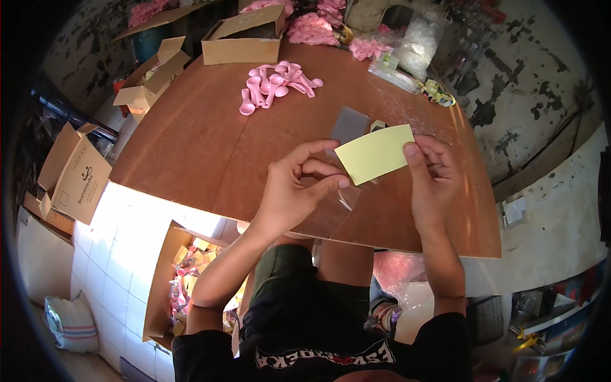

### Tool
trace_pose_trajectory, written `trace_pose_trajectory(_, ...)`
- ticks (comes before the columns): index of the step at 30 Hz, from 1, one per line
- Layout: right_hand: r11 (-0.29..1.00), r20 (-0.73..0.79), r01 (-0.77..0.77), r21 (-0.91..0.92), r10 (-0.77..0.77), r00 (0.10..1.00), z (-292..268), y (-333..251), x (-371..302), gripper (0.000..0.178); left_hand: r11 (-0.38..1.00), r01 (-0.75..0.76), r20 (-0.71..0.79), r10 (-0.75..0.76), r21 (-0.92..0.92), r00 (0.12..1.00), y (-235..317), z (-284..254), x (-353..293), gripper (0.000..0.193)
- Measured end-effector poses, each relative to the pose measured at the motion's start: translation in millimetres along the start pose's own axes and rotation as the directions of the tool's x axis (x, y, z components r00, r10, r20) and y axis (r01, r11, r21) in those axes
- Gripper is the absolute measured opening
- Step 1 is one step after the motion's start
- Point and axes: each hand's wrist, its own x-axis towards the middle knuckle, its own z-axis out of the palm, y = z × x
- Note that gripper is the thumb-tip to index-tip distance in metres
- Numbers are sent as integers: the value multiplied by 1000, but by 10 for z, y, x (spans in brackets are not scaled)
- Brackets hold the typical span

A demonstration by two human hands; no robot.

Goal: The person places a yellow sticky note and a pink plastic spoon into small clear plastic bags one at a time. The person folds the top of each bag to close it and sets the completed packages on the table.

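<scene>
A plain pale yellow card (375,155) is held up, tilted, over the near part of the brown table. My right hand (434,175) pinches its right end between thumb and fingers. At the card's left end, the curled fingers and thumb of my left hand (296,184) grip the lower corner. Behind the card, a dark and yellow printed piece (377,125) shows only in part. Flat clear plastic bags (349,123) lie beside and beneath my hands. Farther back on the table sits a loose pile of pink plastic scoops (273,84).
The brown table (191,140) has a curved-looking edge in this view. An open cardboard box (245,37) stands at its back, near pink bundles (312,30) and a clear bag (417,48). Below, left of my legs, a carton (167,280) holds packed pieces. Another carton (75,172) stands far left.
</scene>
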Motion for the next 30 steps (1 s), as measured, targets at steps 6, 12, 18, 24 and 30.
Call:
trace_pose_trajectory(6, 999, -17, -27, 35, 28, 999, 46, 204, 40, 16, 998, -42, -32, 43, 42, 999, -118, -33, 86, 53)
trace_pose_trajectory(12, 993, 119, -90, -74, 98, 988, -46, 425, 25, 16, 984, 129, -23, -127, 126, 992, -89, -90, 167, 58)
trace_pose_trajectory(18, 1000, 14, 2, -16, -2, 1000, -155, 572, 40, 17, 987, 102, 55, -110, 127, 992, -177, 4, 253, 58)
trace_pose_trajectory(24, 997, -75, 66, 30, -64, 995, -197, 636, 20, 18, 996, 74, 65, -77, 44, 995, -215, 104, 292, 57)
trace_pose_trajectory(30, 1000, -20, 10, -1, -10, 1000, -247, 678, -9, 18, 989, 116, 52, -121, 86, 991, -219, 120, 322, 59)
